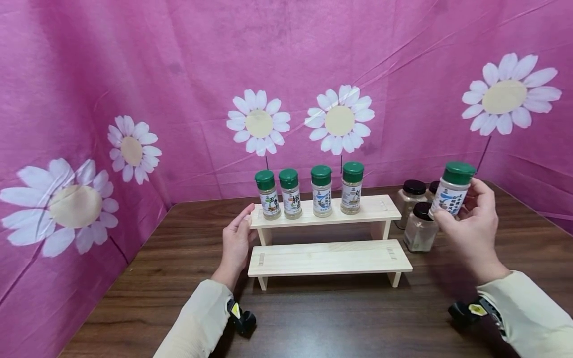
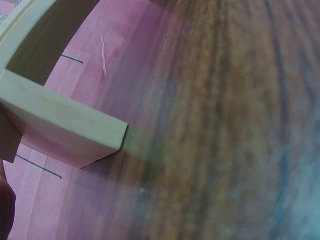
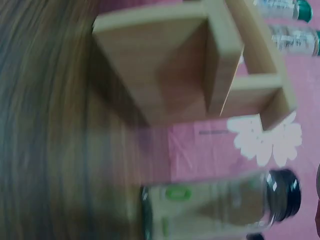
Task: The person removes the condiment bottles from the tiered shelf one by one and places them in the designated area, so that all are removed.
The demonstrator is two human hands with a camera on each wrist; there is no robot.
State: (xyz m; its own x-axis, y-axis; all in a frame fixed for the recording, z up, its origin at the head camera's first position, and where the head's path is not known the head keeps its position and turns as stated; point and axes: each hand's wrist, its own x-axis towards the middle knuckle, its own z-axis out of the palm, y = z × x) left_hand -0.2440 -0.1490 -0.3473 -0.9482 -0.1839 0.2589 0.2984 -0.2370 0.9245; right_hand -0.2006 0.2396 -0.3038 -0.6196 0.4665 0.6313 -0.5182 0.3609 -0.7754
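**Green-capped jar held up at the right, shelf end held at the left**

My right grip (image 1: 478, 226) is closed around a small clear spice jar with a green cap and a white label (image 1: 451, 193), the thumb across the near side and the fingers behind. I have it off the desk (image 1: 340, 318), to the right of the shelves, tipped a little with its cap toward the right. In the head view it partly covers the farthest right of three clear glass jars with black lids (image 1: 421, 229), which stand close together on the dark wood-grained surface.

My left grip (image 1: 236, 237) has the left end of the upper shelf (image 1: 380, 206), a pale wooden board on short legs, between thumb and fingers; only a bit of finger shows at the edge of the left wrist view. Along that board stand four green-capped spice jars (image 1: 322, 195), all upright: two side by side toward my left, then a gap, then two more toward the right. In front of it and lower down sits the lower shelf (image 1: 327, 259), made of the same pale wood.

Pink cloth printed with white daisies (image 1: 188, 99) hangs behind everything. Cream sleeves (image 1: 197, 318) cover my forearms, and a small black device (image 1: 243, 320) is strapped at each wrist. The held jar cannot be made out in the right wrist view.
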